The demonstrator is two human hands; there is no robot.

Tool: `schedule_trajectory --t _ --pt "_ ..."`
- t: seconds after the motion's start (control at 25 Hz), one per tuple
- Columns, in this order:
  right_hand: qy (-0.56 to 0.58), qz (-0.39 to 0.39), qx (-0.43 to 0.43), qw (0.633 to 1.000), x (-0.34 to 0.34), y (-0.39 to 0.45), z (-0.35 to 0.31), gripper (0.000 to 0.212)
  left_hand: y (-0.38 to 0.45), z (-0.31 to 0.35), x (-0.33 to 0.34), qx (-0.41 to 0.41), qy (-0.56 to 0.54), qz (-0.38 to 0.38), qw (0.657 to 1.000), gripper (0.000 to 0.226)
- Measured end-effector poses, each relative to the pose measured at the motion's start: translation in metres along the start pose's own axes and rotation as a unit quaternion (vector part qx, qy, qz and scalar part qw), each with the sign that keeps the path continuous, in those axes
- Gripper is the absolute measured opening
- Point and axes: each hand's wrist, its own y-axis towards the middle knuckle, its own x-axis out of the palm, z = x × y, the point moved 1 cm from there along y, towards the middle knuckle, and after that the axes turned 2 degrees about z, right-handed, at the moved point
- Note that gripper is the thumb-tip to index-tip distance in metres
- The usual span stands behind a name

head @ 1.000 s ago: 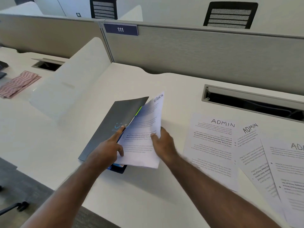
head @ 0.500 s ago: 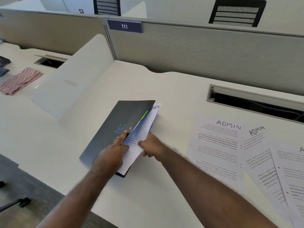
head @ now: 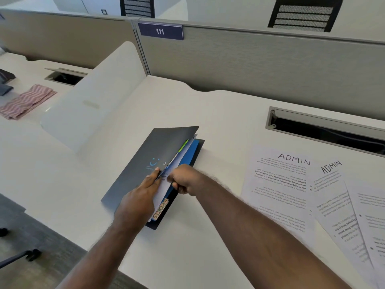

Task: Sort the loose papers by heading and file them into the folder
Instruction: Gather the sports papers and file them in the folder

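Note:
A dark grey folder lies on the white desk, its cover raised a little over blue inner dividers. My left hand holds the cover's edge up, fingers under it. My right hand pinches white sheets that sit almost wholly inside the folder. A tab reading SPORTS sticks out at the folder's near edge. To the right lie three loose sheets, two showing the heading ADMIN: one, a second and a third partly cut off by the frame.
A grey partition with a sign 111 closes the back. A white side divider stands at the left. A cable slot opens at the back right. A striped cloth lies on the neighbouring desk.
The sheet headed SPORTS has slid from fanned out on the folder to nearly all inside it. The cover has come down over it, and my right hand has closed on the papers' edge.

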Motion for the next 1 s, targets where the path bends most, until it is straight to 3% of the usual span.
schedule_trajectory --t 0.2,0.32,0.52,0.6,0.76,0.88,1.0 --pt "-0.076 0.057 -0.021 0.995 0.023 0.016 -0.002 0.019 -0.002 0.014 0.000 0.001 -0.009 0.027 1.000 0.057" --pt "-0.106 0.046 -0.015 0.993 0.023 0.020 0.002 0.020 -0.004 0.017 0.005 -0.026 -0.024 0.017 0.999 0.059" --pt "-0.048 0.005 -0.006 0.999 -0.007 0.014 0.008 0.029 -0.003 0.023 0.012 -0.024 -0.010 0.002 1.000 0.071" --pt "-0.124 0.014 -0.032 0.992 -0.023 0.011 0.021 0.030 -0.003 0.026 0.019 -0.027 -0.028 -0.006 0.999 0.064" --pt "-0.323 0.088 -0.073 0.940 -0.046 0.003 0.059 0.026 -0.006 0.036 0.037 -0.043 -0.063 -0.019 0.997 0.057" --pt "-0.365 0.105 -0.106 0.919 -0.054 -0.004 0.082 0.049 -0.007 0.041 0.056 -0.051 -0.047 -0.056 0.996 0.054" --pt "-0.349 0.076 -0.134 0.924 -0.061 -0.016 0.095 0.070 -0.011 0.046 0.069 -0.078 -0.077 -0.084 0.990 0.052"
